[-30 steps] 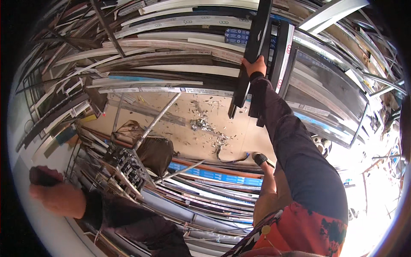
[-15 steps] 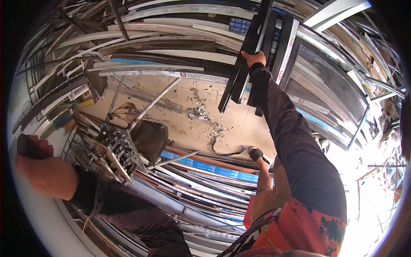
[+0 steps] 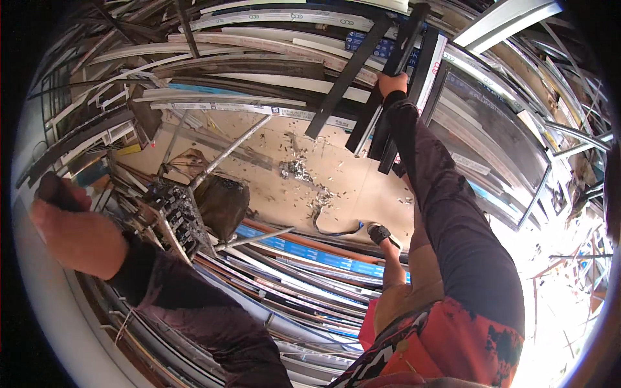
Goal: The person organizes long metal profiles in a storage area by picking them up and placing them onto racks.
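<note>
My right hand (image 3: 392, 85) is closed around a long black metal profile (image 3: 366, 127) that stands tilted against the stacked lengths behind it. To its left, a separate dark profile (image 3: 346, 81) leans at a steeper slant, apart from the hand. Another black profile (image 3: 425, 68) stands close by on the right. My left hand (image 3: 81, 229), out at the far left, has its fingers curled around a dark object (image 3: 59, 192); its kind cannot be made out.
Long profiles (image 3: 272, 84) lie racked along the back, with more bundles (image 3: 304, 284) nearer me. A metal-legged stand (image 3: 174, 216) covered in offcuts is at left, beside a dark bag (image 3: 223, 204). Metal scraps (image 3: 296, 169) and a strap (image 3: 336, 233) litter the floor near my foot (image 3: 378, 233).
One dark profile has come apart from the group and now leans to the left. My right hand has moved slightly right and down, and my left hand slightly up and right.
</note>
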`<action>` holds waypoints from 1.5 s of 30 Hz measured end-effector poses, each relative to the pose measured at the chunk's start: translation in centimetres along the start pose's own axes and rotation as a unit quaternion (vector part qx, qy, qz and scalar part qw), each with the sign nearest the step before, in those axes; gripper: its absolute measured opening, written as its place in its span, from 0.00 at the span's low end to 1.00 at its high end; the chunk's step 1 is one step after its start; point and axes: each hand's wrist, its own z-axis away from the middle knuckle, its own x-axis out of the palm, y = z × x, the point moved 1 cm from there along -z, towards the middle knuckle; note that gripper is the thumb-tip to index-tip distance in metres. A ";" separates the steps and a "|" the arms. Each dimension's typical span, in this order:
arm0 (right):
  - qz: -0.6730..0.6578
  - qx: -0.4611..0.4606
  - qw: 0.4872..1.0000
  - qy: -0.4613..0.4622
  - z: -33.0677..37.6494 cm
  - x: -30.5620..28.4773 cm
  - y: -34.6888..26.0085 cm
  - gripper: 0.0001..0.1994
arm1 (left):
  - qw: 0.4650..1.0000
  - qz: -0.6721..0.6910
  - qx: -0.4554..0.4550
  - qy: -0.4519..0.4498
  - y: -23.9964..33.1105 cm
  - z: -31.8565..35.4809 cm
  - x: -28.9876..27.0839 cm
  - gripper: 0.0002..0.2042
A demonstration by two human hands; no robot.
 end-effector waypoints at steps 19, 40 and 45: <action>0.284 -0.350 0.856 -0.253 26.0 -20.2 -10.1 0.27 | 0.730 0.337 -0.015 -0.594 -8.2 23.2 -35.3 0.17; 0.448 -0.395 0.657 -0.460 61.3 8.1 10.4 0.40 | 0.754 0.140 -0.494 -0.411 -30.2 54.1 -49.4 0.30; 0.500 -0.394 0.645 -0.424 60.7 14.1 11.5 0.40 | 0.695 0.188 -0.545 -0.429 -31.0 53.3 -48.9 0.32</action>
